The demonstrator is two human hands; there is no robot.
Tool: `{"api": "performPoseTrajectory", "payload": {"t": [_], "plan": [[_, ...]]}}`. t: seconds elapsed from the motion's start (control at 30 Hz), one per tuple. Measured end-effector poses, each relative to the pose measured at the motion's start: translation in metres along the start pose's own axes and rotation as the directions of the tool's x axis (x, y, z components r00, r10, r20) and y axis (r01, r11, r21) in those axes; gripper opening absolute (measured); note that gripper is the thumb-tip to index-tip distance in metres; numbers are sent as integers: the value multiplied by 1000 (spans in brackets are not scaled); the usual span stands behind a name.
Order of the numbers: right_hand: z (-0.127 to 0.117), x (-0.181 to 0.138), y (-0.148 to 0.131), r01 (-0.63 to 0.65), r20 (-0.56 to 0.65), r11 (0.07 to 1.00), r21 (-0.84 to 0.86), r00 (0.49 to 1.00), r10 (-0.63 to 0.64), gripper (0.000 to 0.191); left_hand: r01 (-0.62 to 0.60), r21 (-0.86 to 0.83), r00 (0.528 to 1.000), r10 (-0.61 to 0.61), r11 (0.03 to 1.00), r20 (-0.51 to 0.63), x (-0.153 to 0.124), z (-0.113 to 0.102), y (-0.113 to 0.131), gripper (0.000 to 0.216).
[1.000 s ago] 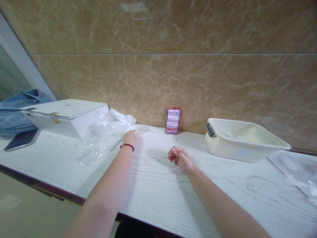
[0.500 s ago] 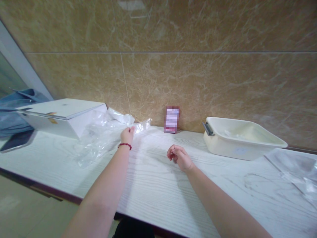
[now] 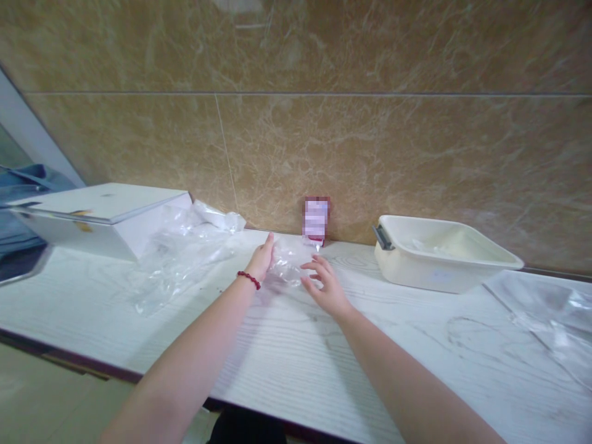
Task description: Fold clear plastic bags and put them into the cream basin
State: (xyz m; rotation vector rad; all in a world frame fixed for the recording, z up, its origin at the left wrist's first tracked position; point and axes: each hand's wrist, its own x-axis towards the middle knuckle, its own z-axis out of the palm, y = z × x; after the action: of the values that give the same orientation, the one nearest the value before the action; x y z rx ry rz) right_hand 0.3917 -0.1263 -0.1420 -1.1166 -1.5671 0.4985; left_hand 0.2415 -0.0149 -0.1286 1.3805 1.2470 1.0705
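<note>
One bag [image 3: 287, 266] on the surface [image 3: 277, 357], between two hands: left hand [image 3: 263, 260] at its edge, grip unclear; right hand [image 3: 325, 285] spread open upon it. One tub [image 3: 435, 274] right, one box [image 3: 99, 213] left

A plain indoor work spot: a long white table [image 3: 287, 357] by a shiny brown tile wall [image 3: 370, 142], with a tub [image 3: 444, 274] and a box [image 3: 102, 209]
</note>
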Motion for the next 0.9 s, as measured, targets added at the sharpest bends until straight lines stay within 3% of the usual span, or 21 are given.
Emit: {"api": "performPoseTrajectory", "payload": {"t": [0.1,0.27,0.33,0.5,0.7,0.9], "plan": [[3,2,11,-121,39,981,153,992,116,36,25,-101,984,-7,995,179,-17,13,5,49],[-1,8,24,-205,-51,937,283,972,228,44,-145,-79,920,163,986,357,-28,15,10,35],[-3,9,24,-195,-102,928,318,966,238,41,-173,-71,915,187,982,356,-28,14,10,36],[-6,12,24,-199,-168,906,374,946,277,36,-116,-109,933,146,987,330,-21,15,3,27],[-11,14,22,-193,-259,851,488,899,352,34,21,-379,948,102,925,301,-18,8,5,26],[-15,14,16,-279,-158,713,644,862,481,26,95,-494,940,86,864,331,-16,7,3,17]]}}
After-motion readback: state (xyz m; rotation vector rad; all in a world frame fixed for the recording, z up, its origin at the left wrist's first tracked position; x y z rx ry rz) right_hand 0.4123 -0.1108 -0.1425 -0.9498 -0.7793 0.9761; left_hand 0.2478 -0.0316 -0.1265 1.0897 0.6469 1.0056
